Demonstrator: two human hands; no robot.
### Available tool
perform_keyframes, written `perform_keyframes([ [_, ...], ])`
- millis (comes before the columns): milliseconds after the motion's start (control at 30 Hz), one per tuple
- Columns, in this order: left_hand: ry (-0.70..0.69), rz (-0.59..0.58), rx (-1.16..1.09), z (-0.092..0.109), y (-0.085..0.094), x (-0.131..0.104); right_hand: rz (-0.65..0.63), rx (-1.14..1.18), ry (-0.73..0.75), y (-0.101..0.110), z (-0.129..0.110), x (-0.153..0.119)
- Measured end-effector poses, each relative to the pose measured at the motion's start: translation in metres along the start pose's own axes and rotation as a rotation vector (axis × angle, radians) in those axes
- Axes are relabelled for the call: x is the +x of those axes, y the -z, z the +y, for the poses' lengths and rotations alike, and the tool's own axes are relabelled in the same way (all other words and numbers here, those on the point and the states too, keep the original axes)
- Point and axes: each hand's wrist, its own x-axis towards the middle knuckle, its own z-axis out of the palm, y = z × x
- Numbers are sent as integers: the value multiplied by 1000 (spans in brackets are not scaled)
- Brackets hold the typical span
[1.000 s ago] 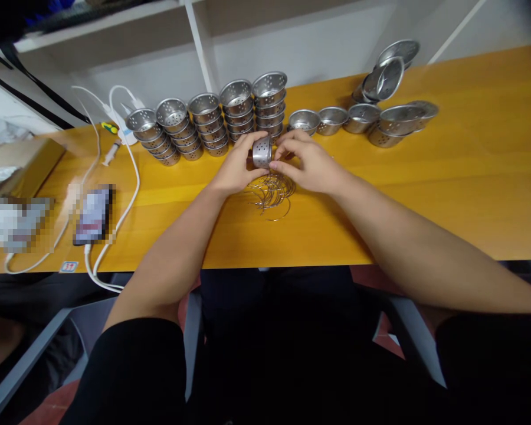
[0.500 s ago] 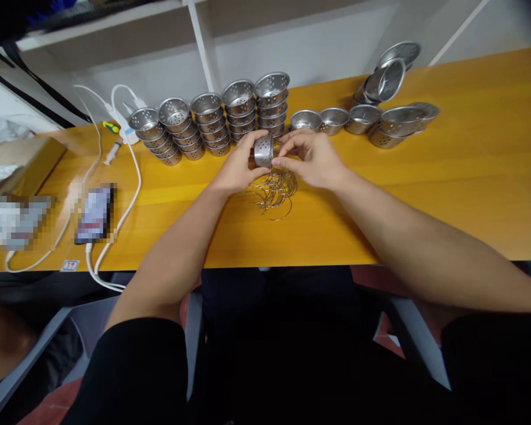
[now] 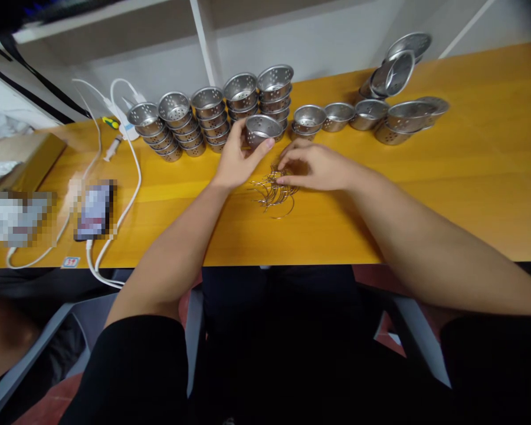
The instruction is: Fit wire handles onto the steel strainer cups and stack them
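Note:
My left hand point(image 3: 239, 158) grips a perforated metal cup point(image 3: 264, 127), its opening turned up, in front of the stacks. Just right of it, my right hand point(image 3: 315, 165) is over a pile of thin curved wires point(image 3: 272, 192), thumb and fingers bent with a gap between them; its fingertips are at the upper right of the pile, and I see nothing held. Behind the held cup stand several stacks of similar cups point(image 3: 174, 112). A shorter row of cups point(image 3: 308, 118) stands behind my right hand.
Tilted cups and round metal pieces point(image 3: 392, 74) stand at the back right. On the left of the table point(image 3: 478, 177) lie a phone point(image 3: 95, 211), a second blurred device, white cables, a syringe point(image 3: 112, 149) and a cardboard box point(image 3: 35, 159). Another person's arm shows at lower left.
The cup in my left hand has turned from lying sideways to opening upward and is slightly higher. My right hand has moved off the cup and down to the wires.

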Motion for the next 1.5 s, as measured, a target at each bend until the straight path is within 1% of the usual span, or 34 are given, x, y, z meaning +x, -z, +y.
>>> perform_keyframes([
  [33, 25, 15, -35, -4, -4, 0, 21, -16, -3, 0, -3, 1],
  [100, 73, 39, -93, -10, -10, 1, 136, -51, -21, 1, -9, 2],
  [167, 96, 17, -108, -11, -13, 1, 274, -52, -63, 4, -19, 2],
  [200, 103, 3, -110, -9, -13, 0, 321, -36, -90, 6, -24, 2],
  [233, 106, -18, -116, -7, -13, 0, 338, -13, -114, 7, -30, 3],
  [300, 92, -60, -141, 1, -11, -1, 290, 29, -119, 8, -40, 3],
  [367, 79, -97, -162, 12, -9, -2, 182, 43, -72, 8, -46, 4],
  [467, 90, -149, -155, 25, -6, -4, 58, -17, -14, 8, -46, 5],
  [533, 96, -160, -158, 26, -6, -4, 27, -90, -26, 13, -43, 5],
  [567, 97, -156, -162, 24, -6, -4, 35, -131, -40, 16, -41, 5],
  [633, 101, -137, -165, 14, -7, -3, 101, -225, -66, 27, -36, 4],
  [767, 106, -112, -160, -11, -9, -2, 392, -387, -141, 50, -18, 2],
  [800, 107, -110, -160, -15, -10, -1, 432, -425, -171, 55, -12, 2],
  [833, 109, -110, -159, -18, -11, -1, 442, -467, -202, 58, -5, 3],
  [900, 113, -112, -151, -18, -12, -1, 407, -533, -270, 61, 7, 6],
  [967, 120, -109, -139, -15, -14, -1, 356, -557, -315, 60, 15, 11],
  [1100, 125, -96, -126, -9, -17, -2, 288, -532, -325, 53, 24, 22],
  [1267, 113, -113, -141, -8, -16, -3, 248, -441, -329, 49, 25, 26],
  [1400, 113, -143, -133, -8, -16, -3, 206, -485, -331, 47, 20, 26],
  [1500, 114, -137, -113, -9, -18, -3, 200, -488, -342, 47, 22, 28],
])
